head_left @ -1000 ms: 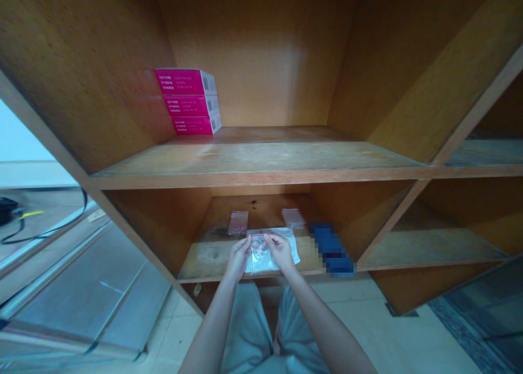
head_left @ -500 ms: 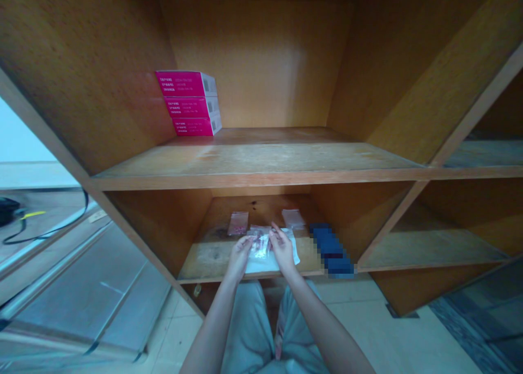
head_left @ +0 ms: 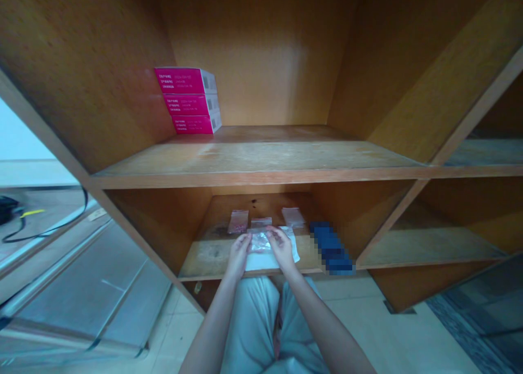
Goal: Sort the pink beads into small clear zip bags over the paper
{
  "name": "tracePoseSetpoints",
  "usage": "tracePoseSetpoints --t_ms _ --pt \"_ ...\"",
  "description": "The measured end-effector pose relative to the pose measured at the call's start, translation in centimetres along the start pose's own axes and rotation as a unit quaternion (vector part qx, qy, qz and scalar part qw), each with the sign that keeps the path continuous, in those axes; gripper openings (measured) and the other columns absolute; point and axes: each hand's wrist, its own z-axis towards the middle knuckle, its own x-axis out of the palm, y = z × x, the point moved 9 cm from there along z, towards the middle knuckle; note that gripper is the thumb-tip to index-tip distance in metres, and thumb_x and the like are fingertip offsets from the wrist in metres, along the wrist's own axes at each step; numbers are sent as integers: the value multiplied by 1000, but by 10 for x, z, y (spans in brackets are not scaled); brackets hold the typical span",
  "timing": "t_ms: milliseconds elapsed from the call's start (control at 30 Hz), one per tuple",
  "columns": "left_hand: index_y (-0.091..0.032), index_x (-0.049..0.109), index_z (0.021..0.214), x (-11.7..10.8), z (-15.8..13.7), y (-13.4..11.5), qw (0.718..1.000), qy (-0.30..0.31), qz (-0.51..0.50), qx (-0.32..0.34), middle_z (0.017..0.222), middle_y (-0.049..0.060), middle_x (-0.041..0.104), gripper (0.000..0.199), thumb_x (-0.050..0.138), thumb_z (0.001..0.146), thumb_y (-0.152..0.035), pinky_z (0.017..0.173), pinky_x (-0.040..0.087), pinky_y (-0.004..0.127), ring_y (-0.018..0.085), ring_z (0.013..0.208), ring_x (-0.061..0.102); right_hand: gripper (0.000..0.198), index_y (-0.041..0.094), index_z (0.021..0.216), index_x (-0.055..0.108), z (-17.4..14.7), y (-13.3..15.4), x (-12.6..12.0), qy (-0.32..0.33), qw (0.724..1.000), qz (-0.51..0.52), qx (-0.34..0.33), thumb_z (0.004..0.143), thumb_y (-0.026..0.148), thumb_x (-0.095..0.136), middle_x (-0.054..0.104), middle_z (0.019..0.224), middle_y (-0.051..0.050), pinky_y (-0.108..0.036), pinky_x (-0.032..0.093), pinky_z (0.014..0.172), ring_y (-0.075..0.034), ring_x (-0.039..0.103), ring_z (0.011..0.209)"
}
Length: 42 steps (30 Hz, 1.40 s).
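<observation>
Between my hands a small clear zip bag [head_left: 260,242] is stretched above a white sheet [head_left: 261,262] on the lower shelf. My left hand [head_left: 239,252] pinches its left edge. With closed fingers, my right hand [head_left: 280,246] grips the upper right edge. What the bag contains is too blurred to name. Behind it lies another clear zip bag [head_left: 261,222], partly covered. A zip bag with small reddish bits [head_left: 238,222] rests to the left, and a pale zip bag [head_left: 293,217] to the right.
A blurred-out dark blue object [head_left: 332,248] lies at the shelf's right front. Three stacked pink boxes [head_left: 190,101] stand on the upper shelf [head_left: 286,156] at left. A glass panel [head_left: 90,287] leans at lower left.
The bag in my hands has turned flatter and a little lower, and the bag behind it shows more now. My right fingers have shifted slightly left and curled in.
</observation>
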Motion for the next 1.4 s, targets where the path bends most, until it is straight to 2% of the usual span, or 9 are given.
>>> tracePoseSetpoints --t_ms 233,433,500,667,867,1167,1300,1400 --pt "-14 58 76 6 -1 -2 999 33 15 3 67 0 61 31 70 60 -37 53 49 25 12 55 58 32 20 107 58 0 1 1 14 1000 9 -6 77 30 54 61 107 -7 -30 47 75 -18 58 91" --pt "-15 56 80 9 1 -3 999 35 15 8 69 0 63 31 68 62 -37 53 50 28 13 53 60 23 20 97 64 -1 4 4 39 999 3 -14 78 29 52 65 98 -6 -30 47 77 -18 59 89" --pt "-15 56 79 8 1 -3 1000 25 0 8 70 -1 62 31 70 60 -35 53 50 27 13 53 60 24 20 98 63 -1 1 4 36 999 9 -7 78 30 52 65 99 -6 -31 47 77 -18 59 89" --pt "-14 56 77 11 1 -2 999 39 -20 -9 59 -3 59 27 68 63 -33 51 49 25 12 47 58 26 20 100 61 0 -2 2 24 1000 18 2 77 29 54 63 102 -7 -31 47 77 -19 59 90" --pt "-14 54 73 12 1 -2 998 49 -23 -17 57 -1 61 23 67 64 -32 49 48 24 12 46 58 25 20 100 60 1 -3 3 28 999 20 0 77 29 53 63 103 -7 -32 47 78 -19 59 91" --pt "-14 54 70 11 -2 -5 999 30 -13 -10 59 -2 59 25 68 61 -33 49 46 23 10 46 56 25 20 99 61 1 1 2 18 999 36 -3 76 27 53 64 101 -8 -33 47 77 -19 59 90" --pt "-14 54 72 12 -2 -7 999 42 -5 -2 59 -1 61 24 66 63 -33 50 46 23 11 46 57 25 19 96 61 1 1 -2 -8 998 69 4 75 28 55 64 100 -8 -35 45 81 -20 59 92" --pt "-13 54 73 14 -2 -8 998 59 13 6 59 2 63 24 63 68 -35 52 45 24 13 46 58 23 17 92 61 11 1 -18 -57 993 104 6 74 29 54 64 100 -9 -37 44 85 -20 59 93"
